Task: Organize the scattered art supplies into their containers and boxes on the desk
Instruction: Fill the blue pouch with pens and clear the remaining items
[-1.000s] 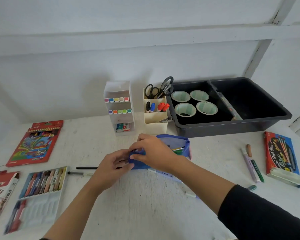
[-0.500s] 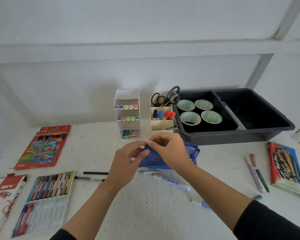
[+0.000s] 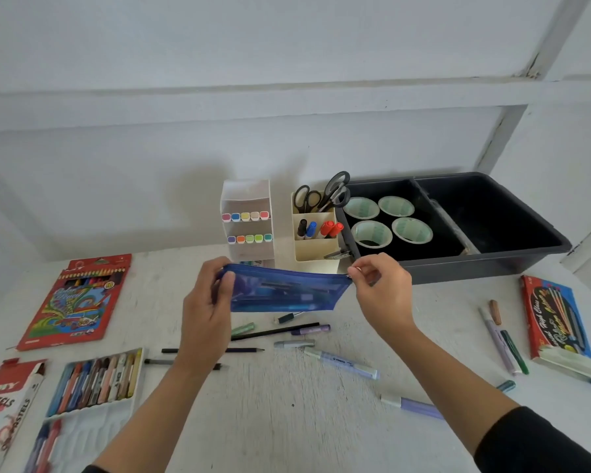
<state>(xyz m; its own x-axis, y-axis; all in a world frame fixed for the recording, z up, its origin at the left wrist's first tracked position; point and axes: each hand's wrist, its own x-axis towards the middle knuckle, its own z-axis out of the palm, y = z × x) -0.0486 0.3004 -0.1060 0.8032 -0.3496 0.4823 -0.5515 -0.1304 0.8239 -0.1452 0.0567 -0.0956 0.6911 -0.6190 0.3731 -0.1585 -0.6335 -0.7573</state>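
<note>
The blue mesh zip pouch point(image 3: 287, 290), gripped by the left hand point(image 3: 207, 302), is now zipped closed by the pinching right hand point(image 3: 379, 288): judged packed.

A white painted surface point(image 3: 287, 431) carries a red box of coloured pencils point(image 3: 74, 302), an open pastel tray point(image 3: 96, 384) and a pastels carton point(image 3: 4, 404) at left. A white marker rack point(image 3: 248, 220), a cream pen holder point(image 3: 316, 247) and a black bin point(image 3: 458, 268) stand along the wall. A pen box point(image 3: 556, 322) lies at right. A pale blue marker point(image 3: 342, 363) lies among pens and pencils scattered mid-surface.
</note>
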